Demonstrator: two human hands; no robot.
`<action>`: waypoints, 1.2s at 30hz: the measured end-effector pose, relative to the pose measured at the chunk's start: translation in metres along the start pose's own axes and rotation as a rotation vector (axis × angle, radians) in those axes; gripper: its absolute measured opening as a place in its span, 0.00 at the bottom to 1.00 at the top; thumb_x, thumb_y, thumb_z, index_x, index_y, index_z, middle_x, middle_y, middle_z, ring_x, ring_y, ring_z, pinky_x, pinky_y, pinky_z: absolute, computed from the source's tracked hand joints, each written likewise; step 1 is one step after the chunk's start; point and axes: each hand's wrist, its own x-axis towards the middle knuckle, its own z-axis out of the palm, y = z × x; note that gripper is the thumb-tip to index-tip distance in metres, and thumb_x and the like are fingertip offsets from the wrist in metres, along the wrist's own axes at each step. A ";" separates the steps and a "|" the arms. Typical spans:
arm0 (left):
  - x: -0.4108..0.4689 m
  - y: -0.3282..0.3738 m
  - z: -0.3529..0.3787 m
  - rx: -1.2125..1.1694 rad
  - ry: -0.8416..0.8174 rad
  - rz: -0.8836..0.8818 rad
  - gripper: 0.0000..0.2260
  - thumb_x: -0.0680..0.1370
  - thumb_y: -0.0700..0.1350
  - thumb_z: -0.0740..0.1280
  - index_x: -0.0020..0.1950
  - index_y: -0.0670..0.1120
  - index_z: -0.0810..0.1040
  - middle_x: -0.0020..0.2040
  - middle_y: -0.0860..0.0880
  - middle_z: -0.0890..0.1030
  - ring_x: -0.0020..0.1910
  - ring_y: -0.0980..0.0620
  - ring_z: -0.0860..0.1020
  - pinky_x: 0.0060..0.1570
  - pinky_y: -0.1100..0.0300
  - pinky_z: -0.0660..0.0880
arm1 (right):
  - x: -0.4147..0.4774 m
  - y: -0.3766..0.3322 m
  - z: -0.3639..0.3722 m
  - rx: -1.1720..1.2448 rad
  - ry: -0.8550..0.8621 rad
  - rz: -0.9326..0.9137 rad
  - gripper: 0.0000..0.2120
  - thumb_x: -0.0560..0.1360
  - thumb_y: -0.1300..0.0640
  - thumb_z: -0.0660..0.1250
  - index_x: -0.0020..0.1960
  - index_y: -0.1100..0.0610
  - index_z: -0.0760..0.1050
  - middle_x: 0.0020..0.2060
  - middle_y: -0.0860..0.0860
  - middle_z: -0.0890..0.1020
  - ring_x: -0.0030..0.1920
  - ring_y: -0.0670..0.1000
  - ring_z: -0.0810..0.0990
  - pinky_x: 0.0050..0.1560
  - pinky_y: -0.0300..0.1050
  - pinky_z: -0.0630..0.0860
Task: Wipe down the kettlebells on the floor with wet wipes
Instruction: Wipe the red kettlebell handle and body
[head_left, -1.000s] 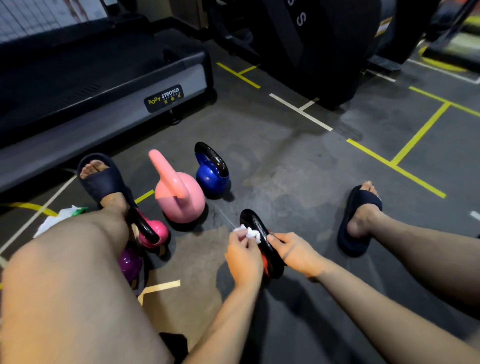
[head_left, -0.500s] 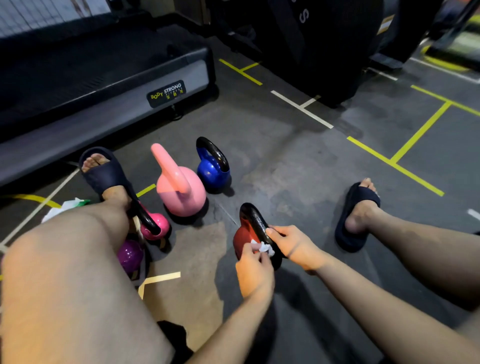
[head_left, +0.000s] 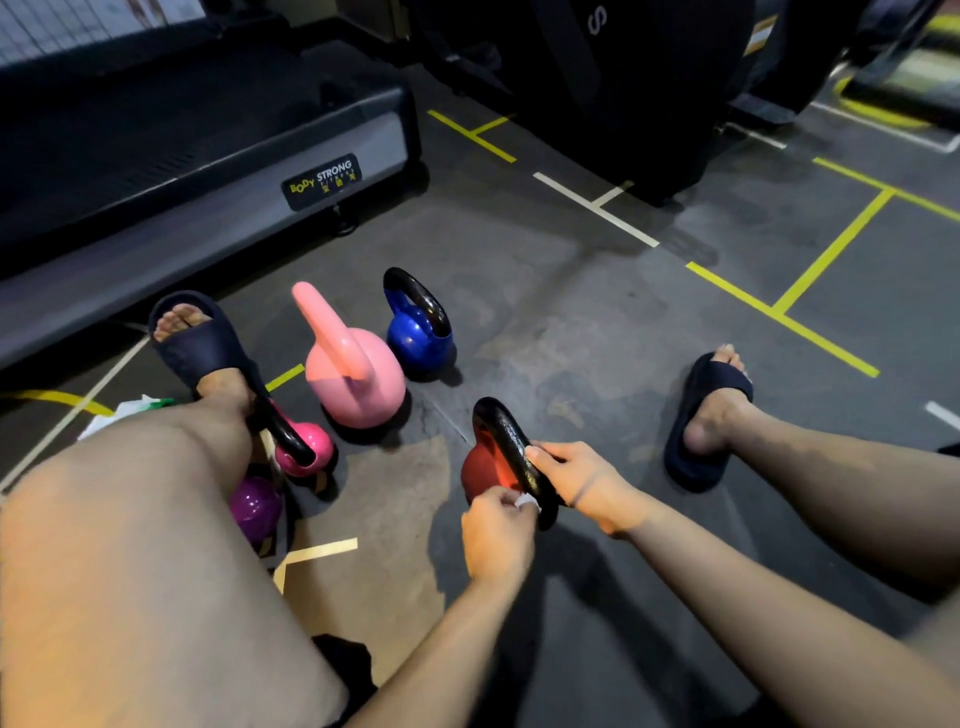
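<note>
Red kettlebell (head_left: 480, 470) stands on the floor (head_left: 571, 338) between the seated person's legs. Right hand (head_left: 576, 480) reaches in from the side, grip closed round the black handle (head_left: 506, 447). Left hand (head_left: 498, 535), knuckles up, pinches a white wet wipe (head_left: 525, 500) against the handle's near end.

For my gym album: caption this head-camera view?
Right hand grips black handle of red kettlebell; left hand pinches wet wipe against it.

Dim, soft-edged, wide-angle edge warping
</note>
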 end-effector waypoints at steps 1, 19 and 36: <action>0.002 0.003 -0.004 -0.040 0.025 0.002 0.04 0.75 0.47 0.71 0.42 0.48 0.82 0.34 0.52 0.85 0.38 0.54 0.83 0.42 0.60 0.78 | 0.000 0.001 0.000 -0.011 0.001 -0.011 0.15 0.80 0.43 0.63 0.64 0.41 0.80 0.53 0.45 0.86 0.56 0.47 0.82 0.62 0.42 0.75; 0.010 -0.009 -0.006 0.232 -0.080 0.086 0.06 0.69 0.49 0.68 0.42 0.54 0.85 0.37 0.51 0.85 0.41 0.48 0.84 0.41 0.57 0.79 | -0.005 -0.007 -0.002 -0.064 -0.009 -0.072 0.14 0.82 0.45 0.60 0.64 0.43 0.80 0.51 0.47 0.86 0.53 0.46 0.83 0.55 0.36 0.73; 0.013 -0.021 0.001 0.156 -0.091 0.100 0.06 0.76 0.41 0.69 0.46 0.49 0.85 0.32 0.52 0.84 0.31 0.60 0.82 0.38 0.64 0.78 | 0.000 -0.004 0.000 -0.125 -0.008 -0.060 0.16 0.82 0.44 0.58 0.61 0.45 0.81 0.44 0.51 0.87 0.48 0.51 0.84 0.57 0.46 0.77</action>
